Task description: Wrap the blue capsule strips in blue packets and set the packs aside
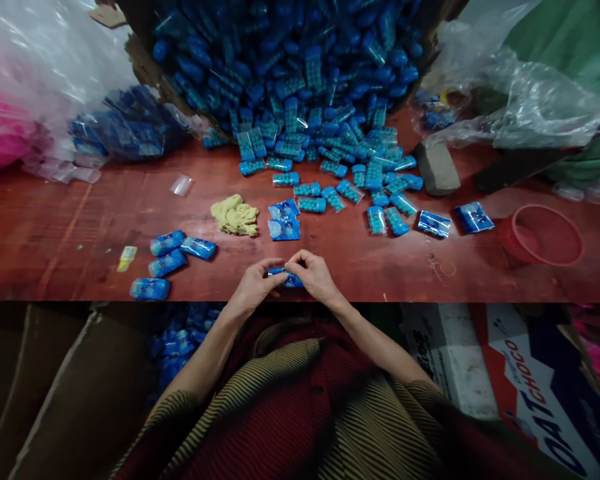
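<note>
My left hand (254,283) and my right hand (314,275) meet at the near edge of the red wooden table (55,233). Both pinch one small blue packet (285,277) between their fingertips. Just beyond them lie two flat blue printed sachets (283,221) and a crumpled yellow cloth (236,215). To my left lie several filled blue packets (173,257). A big heap of blue plastic items (300,80) spills from a cardboard box at the back.
A red mesh basket (545,233) sits at the right. A grey block (437,167) lies near it. Clear plastic bags (530,100) pile at the back right, a pink mass (0,127) at the left. Cardboard boxes (530,387) stand below the table.
</note>
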Tool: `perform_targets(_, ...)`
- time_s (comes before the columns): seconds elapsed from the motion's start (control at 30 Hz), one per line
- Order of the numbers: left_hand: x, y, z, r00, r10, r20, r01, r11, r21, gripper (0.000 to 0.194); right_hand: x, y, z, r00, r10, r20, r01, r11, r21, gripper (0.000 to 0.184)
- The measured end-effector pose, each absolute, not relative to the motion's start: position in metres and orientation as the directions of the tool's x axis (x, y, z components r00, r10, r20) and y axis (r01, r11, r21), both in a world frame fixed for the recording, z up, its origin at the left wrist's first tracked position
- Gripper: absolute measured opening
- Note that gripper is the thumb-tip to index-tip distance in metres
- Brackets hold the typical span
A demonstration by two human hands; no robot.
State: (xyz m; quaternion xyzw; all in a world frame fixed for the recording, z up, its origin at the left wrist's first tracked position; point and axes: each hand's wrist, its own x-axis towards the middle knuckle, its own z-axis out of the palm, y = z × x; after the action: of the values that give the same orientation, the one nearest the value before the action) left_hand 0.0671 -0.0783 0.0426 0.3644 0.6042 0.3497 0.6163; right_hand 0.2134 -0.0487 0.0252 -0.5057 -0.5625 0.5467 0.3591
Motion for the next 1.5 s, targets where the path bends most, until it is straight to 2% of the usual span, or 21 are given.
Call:
perform_targets(0.07, 0.070, -0.081, 0.048, 0.102, 0.812, -0.574, -0.103, 0.583, 0.806, 0.043, 0.216, -0.050, 0.026, -0.224, 0.963, -0.151, 0.103, -0.131, -0.986, 0.016)
perform_targets(0.17, 0.073, -0.084, 0.050, 0.040, 0.832, -0.553, -0.210, 0.548, 0.810, 0.039, 0.224, -0.053, 0.027, -0.305, 0.936, -0.173, 0.045, -0.168, -0.985, 0.023)
perform_targets(0.3, 0.077, -0.086, 0.046, -0.012, 0.844, -0.536, -0.233, 0.519, 0.822, 0.033, 0.232, -0.058, 0.030, -0.386, 0.893, -0.230, 0.086, -0.213, -0.973, 0.024)
perform_targets(0.47, 0.086, -0.088, 0.044, -0.110, 0.846, -0.522, -0.180, 0.500, 0.847, 0.032, 0.227, -0.067, 0.036, -0.251, 0.932, -0.262, 0.121, -0.238, -0.964, 0.019)
perform_targets(0.53, 0.089, -0.089, 0.045, -0.098, 0.848, -0.521, -0.204, 0.496, 0.844, 0.035, 0.225, -0.070, 0.036, -0.209, 0.925, -0.317, 0.053, -0.313, -0.948, 0.019)
perform_targets(0.67, 0.087, -0.091, 0.049, 0.058, 0.844, -0.533, -0.313, 0.523, 0.793, 0.040, 0.226, -0.070, 0.036, -0.142, 0.922, -0.361, -0.137, -0.380, -0.915, 0.022)
perform_targets(0.73, 0.084, -0.092, 0.050, 0.096, 0.842, -0.531, -0.334, 0.530, 0.779, 0.037, 0.227, -0.070, 0.037, -0.206, 0.893, -0.400, -0.222, -0.441, -0.870, 0.024)
perform_targets(0.87, 0.083, -0.094, 0.048, 0.057, 0.850, -0.524, -0.366, 0.506, 0.781, 0.034, 0.228, -0.072, 0.037, -0.323, 0.810, -0.489, -0.309, -0.579, -0.754, 0.031)
perform_targets(0.97, 0.086, -0.096, 0.049, -0.021, 0.869, -0.494, -0.304, 0.465, 0.831, 0.030, 0.225, -0.073, 0.035, -0.202, 0.880, -0.431, -0.300, -0.474, -0.828, 0.025)
perform_targets(1.07, 0.090, -0.098, 0.052, -0.082, 0.880, -0.468, -0.273, 0.432, 0.860, 0.028, 0.224, -0.073, 0.032, -0.085, 0.935, -0.344, -0.229, -0.355, -0.907, 0.029)
perform_targets(1.2, 0.090, -0.096, 0.052, -0.096, 0.854, -0.512, -0.349, 0.453, 0.821, 0.033, 0.228, -0.072, 0.033, -0.219, 0.924, -0.313, -0.118, -0.343, -0.932, 0.022)
perform_targets(1.3, 0.084, -0.094, 0.052, -0.066, 0.840, -0.538, -0.408, 0.469, 0.783, 0.034, 0.234, -0.074, 0.034, -0.350, 0.926, -0.143, 0.042, -0.137, -0.990, 0.045)
perform_targets(1.37, 0.082, -0.094, 0.053, -0.022, 0.853, -0.521, -0.449, 0.457, 0.768, 0.033, 0.235, -0.076, 0.034, -0.380, 0.923, -0.067, 0.121, -0.022, -0.992, 0.049)
perform_targets(1.5, 0.082, -0.095, 0.055, 0.022, 0.869, -0.494, -0.501, 0.437, 0.747, 0.049, 0.233, -0.079, 0.034, -0.371, 0.926, -0.073, 0.076, -0.048, -0.996, 0.044)
